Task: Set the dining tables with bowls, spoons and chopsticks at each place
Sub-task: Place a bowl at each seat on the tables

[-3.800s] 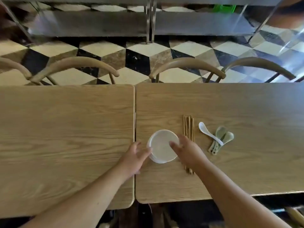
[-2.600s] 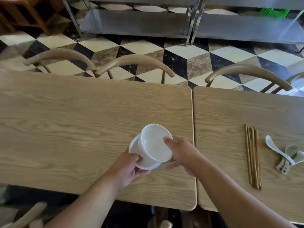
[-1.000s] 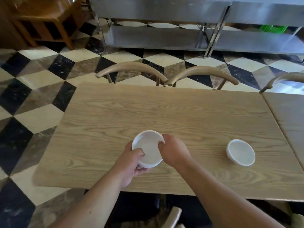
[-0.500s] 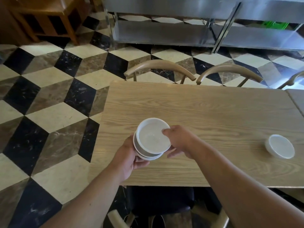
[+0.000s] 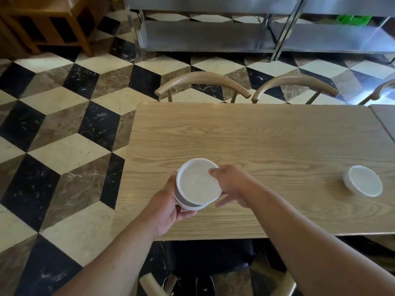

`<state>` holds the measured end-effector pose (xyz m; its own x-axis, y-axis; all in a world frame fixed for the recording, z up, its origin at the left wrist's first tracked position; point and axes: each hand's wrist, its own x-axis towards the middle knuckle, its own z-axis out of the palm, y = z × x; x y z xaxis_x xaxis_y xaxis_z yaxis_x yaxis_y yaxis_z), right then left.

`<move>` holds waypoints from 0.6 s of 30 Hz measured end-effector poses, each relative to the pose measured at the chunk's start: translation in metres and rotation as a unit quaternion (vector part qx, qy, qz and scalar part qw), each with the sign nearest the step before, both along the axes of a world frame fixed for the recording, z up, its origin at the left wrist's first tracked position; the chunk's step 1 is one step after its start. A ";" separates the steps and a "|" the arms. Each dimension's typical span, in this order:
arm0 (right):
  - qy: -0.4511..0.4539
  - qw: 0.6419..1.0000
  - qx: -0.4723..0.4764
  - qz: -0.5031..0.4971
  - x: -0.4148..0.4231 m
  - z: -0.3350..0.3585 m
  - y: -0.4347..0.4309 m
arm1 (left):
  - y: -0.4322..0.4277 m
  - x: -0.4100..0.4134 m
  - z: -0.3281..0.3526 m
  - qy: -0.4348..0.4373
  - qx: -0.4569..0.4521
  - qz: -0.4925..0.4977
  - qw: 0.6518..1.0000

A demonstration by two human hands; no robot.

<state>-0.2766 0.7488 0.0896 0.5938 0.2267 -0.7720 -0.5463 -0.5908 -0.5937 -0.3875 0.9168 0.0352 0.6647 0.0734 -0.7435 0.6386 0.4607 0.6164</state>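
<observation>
Head cam looks down on the wooden table (image 5: 267,135). Treat it as a dial with twelve at the far edge, and the stack of bowls (image 5: 192,206) hangs just above the seven o'clock corner. The left hand (image 5: 168,208) cups the stack from below and the side, fingers curled round the lower bowls. The right hand (image 5: 233,184) pinches the top bowl (image 5: 197,182) at its three o'clock rim, thumb on the lip. One lone bowl (image 5: 363,183) sits on the wood at four o'clock, well apart. No spoons or chopsticks in view.

They look like plain white glazed bowls, so I'd guess stiff, fairly light, slick, and prone to chipping if knocked together. The rim is the obvious place to grab, thumb inside, fingers outside. Lift straight up so it doesn't drag its neighbour. Chair backs (image 5: 203,82) stand at twelve.
</observation>
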 end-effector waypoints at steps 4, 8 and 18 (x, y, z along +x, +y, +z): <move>0.024 0.999 0.030 -0.001 0.007 0.001 -0.004 | 0.001 0.002 -0.011 0.014 0.016 0.020 1.000; 0.011 0.997 0.067 -0.034 0.009 -0.010 -0.004 | 0.003 0.007 -0.016 0.044 0.042 0.068 0.996; -0.034 0.988 -0.031 -0.144 -0.003 -0.103 -0.036 | 0.031 -0.004 -0.046 0.068 0.141 0.120 0.980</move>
<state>-0.2794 0.7124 -0.0133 0.6775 -0.0063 -0.7355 -0.6577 -0.4529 -0.6020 -0.3911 0.9474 -0.0107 0.4992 0.4308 -0.7518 0.6175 0.4318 0.6575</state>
